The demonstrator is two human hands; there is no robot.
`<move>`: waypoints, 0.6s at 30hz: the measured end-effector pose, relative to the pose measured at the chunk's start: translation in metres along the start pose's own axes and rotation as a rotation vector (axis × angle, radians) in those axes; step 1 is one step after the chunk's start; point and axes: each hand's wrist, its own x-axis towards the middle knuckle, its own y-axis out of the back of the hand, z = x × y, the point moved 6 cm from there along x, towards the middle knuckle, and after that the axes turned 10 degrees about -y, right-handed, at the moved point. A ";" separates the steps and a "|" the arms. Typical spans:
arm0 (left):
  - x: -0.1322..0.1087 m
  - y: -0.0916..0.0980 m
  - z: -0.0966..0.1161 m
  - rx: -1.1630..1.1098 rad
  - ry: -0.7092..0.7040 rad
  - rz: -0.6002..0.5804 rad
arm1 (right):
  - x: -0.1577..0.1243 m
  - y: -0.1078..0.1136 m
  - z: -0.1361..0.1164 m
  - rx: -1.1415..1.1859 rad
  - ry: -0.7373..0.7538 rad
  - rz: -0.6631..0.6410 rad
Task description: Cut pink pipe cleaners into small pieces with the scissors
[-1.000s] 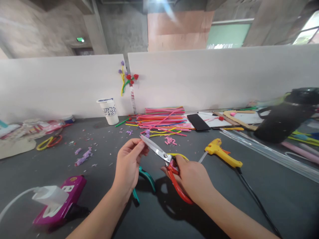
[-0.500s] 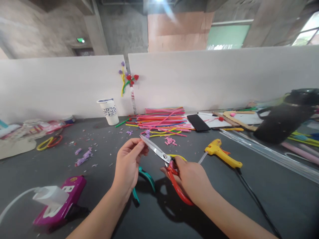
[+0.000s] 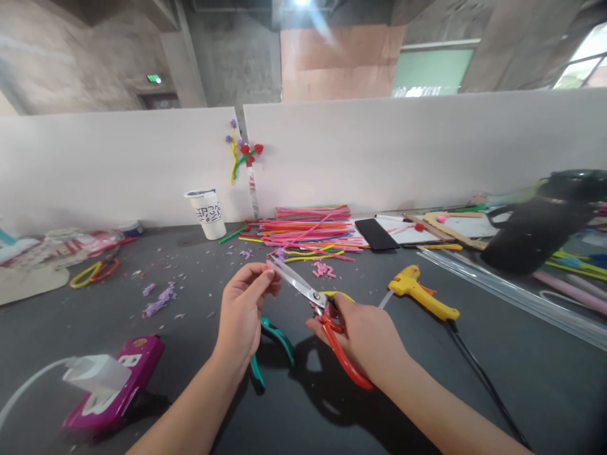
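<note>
Grips the scissors [image 3: 303,289] in the right hand [image 3: 365,335], fingers curled shut through and around the red handles, above the middle of the tabletop [image 3: 535,354] and toward its front edge. Points the steel blades up and left, lying close together as one narrow strip, with the tip just beside the left hand [image 3: 244,309]. Pinches thumb and forefinger of that left hand together at the blade tip, remaining fingers curled loosely inward; cannot tell whether anything small sits between the fingertips. Leaves a teal-handled tool [image 3: 277,335] flat on the tabletop directly below the left hand, partly hidden by the wrist. Places a yellow glue gun [image 3: 424,294] just right of the right hand, nozzle toward the scissors, black cord running off toward the front right corner. Stacks a pile of coloured pipe cleaners [image 3: 308,230] along the back edge behind both hands, with a dark phone [image 3: 377,232] touching its right end and a white printed cup [image 3: 207,212] upright to its left. Scatters purple scraps [image 3: 159,300] left of the left hand. Sets a magenta power strip [image 3: 118,385] carrying a white plug [image 3: 92,373] near the front left corner. Stands a black jug [image 3: 540,227] at the right edge, well apart from the hands.
</note>
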 end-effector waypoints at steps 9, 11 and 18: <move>-0.001 -0.006 0.003 0.011 -0.040 -0.089 | 0.000 -0.004 -0.001 0.015 0.023 -0.014; -0.001 -0.007 0.003 0.010 -0.047 -0.105 | -0.001 -0.003 -0.001 0.015 0.024 -0.012; 0.000 -0.006 0.001 0.010 -0.054 -0.112 | -0.001 -0.004 0.000 0.021 0.040 0.007</move>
